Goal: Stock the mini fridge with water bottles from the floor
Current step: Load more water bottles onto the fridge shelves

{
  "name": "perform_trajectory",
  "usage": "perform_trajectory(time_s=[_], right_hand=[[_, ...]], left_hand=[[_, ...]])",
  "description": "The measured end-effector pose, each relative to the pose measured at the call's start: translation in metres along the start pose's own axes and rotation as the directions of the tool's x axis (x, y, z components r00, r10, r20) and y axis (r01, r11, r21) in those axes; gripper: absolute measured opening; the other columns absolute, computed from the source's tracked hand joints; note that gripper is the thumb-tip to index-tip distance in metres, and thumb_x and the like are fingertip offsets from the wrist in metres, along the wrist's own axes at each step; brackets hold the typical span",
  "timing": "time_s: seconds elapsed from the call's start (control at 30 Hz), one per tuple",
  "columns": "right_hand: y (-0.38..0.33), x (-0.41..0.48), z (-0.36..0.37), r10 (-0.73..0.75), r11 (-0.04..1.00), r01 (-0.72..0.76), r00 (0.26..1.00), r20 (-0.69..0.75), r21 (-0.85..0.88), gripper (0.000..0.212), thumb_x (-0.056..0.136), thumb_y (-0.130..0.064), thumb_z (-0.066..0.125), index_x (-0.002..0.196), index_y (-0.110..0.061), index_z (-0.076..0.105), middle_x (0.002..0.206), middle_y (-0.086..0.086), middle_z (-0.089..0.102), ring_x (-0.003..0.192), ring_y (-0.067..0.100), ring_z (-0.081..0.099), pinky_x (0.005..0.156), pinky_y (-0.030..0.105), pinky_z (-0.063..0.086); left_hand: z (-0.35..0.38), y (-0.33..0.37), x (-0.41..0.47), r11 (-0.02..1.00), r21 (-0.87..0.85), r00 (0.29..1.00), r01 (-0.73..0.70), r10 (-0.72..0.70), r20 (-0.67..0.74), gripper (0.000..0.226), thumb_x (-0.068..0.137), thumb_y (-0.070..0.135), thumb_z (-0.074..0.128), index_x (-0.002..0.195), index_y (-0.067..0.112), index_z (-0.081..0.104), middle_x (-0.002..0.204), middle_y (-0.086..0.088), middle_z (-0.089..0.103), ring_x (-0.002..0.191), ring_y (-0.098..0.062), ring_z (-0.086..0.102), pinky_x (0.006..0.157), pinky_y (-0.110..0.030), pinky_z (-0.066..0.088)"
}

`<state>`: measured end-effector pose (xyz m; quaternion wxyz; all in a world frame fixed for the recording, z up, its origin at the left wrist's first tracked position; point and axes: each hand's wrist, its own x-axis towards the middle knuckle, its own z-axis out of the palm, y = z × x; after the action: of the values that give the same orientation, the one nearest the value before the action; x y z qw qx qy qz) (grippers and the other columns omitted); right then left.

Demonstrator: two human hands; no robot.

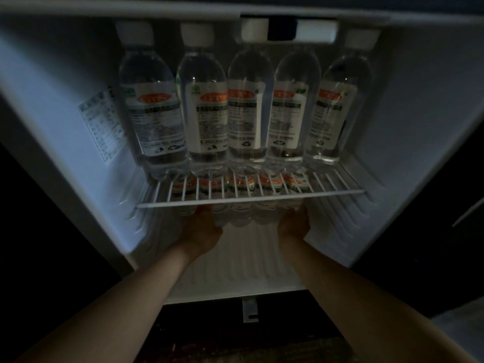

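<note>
Fingers of left hand (pixel 202 231) and right hand (pixel 294 226) hidden beneath wire shelf (pixel 248 199), grip unclear

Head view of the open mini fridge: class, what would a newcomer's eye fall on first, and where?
First, the row of five upright water bottles on the wire shelf, filling the upper part of the mini fridge. Next, the left hand and right hand reaching in just under that shelf towards the lower bottles, fingers hidden by its front edge.
</note>
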<state>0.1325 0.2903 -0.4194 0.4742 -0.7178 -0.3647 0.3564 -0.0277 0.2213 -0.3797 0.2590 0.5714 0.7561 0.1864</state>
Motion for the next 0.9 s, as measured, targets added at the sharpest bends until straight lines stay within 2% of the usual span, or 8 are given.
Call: perform_trajectory(time_s=[0.2,0.3,0.43,0.53,0.63,0.77,0.83,0.9], right_hand=[[-0.002,0.005,-0.008,0.031,0.997,-0.016,0.977,0.212,-0.072,0.047,0.098,-0.014,0.039,0.144,-0.013,0.029,0.143,0.017,0.043,0.127,0.034,0.044,0.098,0.034,0.038],[-0.004,-0.007,-0.016,0.117,0.991,-0.094,0.958,0.261,-0.100,0.052,0.096,-0.011,0.043,0.145,-0.007,0.023,0.145,0.019,0.039,0.130,0.034,0.041,0.100,0.036,0.037],[-0.004,-0.055,-0.039,0.178,0.974,-0.121,0.930,0.320,-0.189,0.049,0.093,-0.006,0.043,0.139,0.003,0.028,0.144,0.021,0.036,0.130,0.035,0.039,0.108,0.038,0.032],[-0.016,-0.100,-0.062,0.145,0.979,-0.073,0.904,0.403,-0.188,0.040,0.093,-0.007,0.042,0.133,-0.005,0.041,0.133,0.014,0.045,0.121,0.029,0.046,0.098,0.031,0.039],[-0.050,-0.161,-0.087,0.137,0.985,-0.062,0.843,0.521,-0.158,0.014,0.092,-0.010,0.043,0.088,-0.007,0.056,0.087,0.006,0.055,0.077,0.019,0.053,0.068,0.028,0.042],[-0.111,-0.265,-0.124,0.036,0.991,-0.115,0.712,0.701,0.066,0.024,0.092,-0.009,0.048,0.106,0.006,0.060,0.089,0.010,0.059,0.087,0.023,0.056,0.091,0.038,0.047],[-0.138,-0.325,-0.147,-0.007,0.988,-0.121,0.577,0.817,0.094,0.020,0.093,-0.010,0.046,0.101,0.001,0.061,0.081,0.007,0.059,0.077,0.018,0.058,0.083,0.030,0.047],[-0.156,-0.394,-0.169,-0.006,0.991,-0.112,0.472,0.882,0.066,0.014,0.092,-0.011,0.048,0.087,-0.008,0.061,0.078,0.003,0.061,0.070,0.014,0.059,0.076,0.024,0.047]], left_hand=[[-0.002,0.005,-0.007,1.000,0.004,0.999,-0.028,0.028,0.026,0.064,0.086,0.000,0.049,0.145,0.007,0.025,0.151,-0.013,0.031,0.139,-0.026,0.032,0.109,-0.026,0.029],[-0.003,0.008,-0.023,1.000,0.000,0.998,0.006,-0.006,0.057,0.064,0.088,0.005,0.050,0.146,0.009,0.023,0.152,-0.012,0.030,0.138,-0.026,0.033,0.107,-0.028,0.033],[-0.011,0.016,-0.073,0.996,-0.001,0.995,0.092,-0.092,0.043,0.064,0.088,0.008,0.053,0.145,0.008,0.024,0.150,-0.014,0.031,0.135,-0.028,0.037,0.103,-0.029,0.036],[-0.035,0.017,-0.123,0.992,-0.031,0.991,0.118,-0.116,0.065,0.052,0.087,0.010,0.052,0.137,0.007,0.040,0.137,-0.018,0.048,0.122,-0.030,0.051,0.098,-0.032,0.045],[-0.070,0.017,-0.190,0.978,-0.054,0.979,0.203,-0.203,0.006,0.040,0.090,0.018,0.051,0.129,0.009,0.049,0.132,-0.012,0.055,0.120,-0.026,0.053,0.096,-0.030,0.043],[-0.127,0.015,-0.287,0.958,-0.186,0.954,0.218,-0.249,-0.166,0.037,0.092,0.019,0.049,0.129,0.012,0.051,0.128,-0.007,0.057,0.115,-0.025,0.056,0.098,-0.033,0.045],[-0.152,0.007,-0.339,0.940,-0.262,0.908,0.217,-0.293,-0.301,0.034,0.092,0.015,0.049,0.125,0.009,0.055,0.124,-0.009,0.060,0.111,-0.025,0.058,0.095,-0.034,0.048],[-0.173,-0.005,-0.406,0.925,-0.315,0.850,0.215,-0.335,-0.406,0.032,0.092,0.008,0.047,0.122,0.004,0.057,0.120,-0.011,0.061,0.111,-0.027,0.058,0.088,-0.024,0.045]])
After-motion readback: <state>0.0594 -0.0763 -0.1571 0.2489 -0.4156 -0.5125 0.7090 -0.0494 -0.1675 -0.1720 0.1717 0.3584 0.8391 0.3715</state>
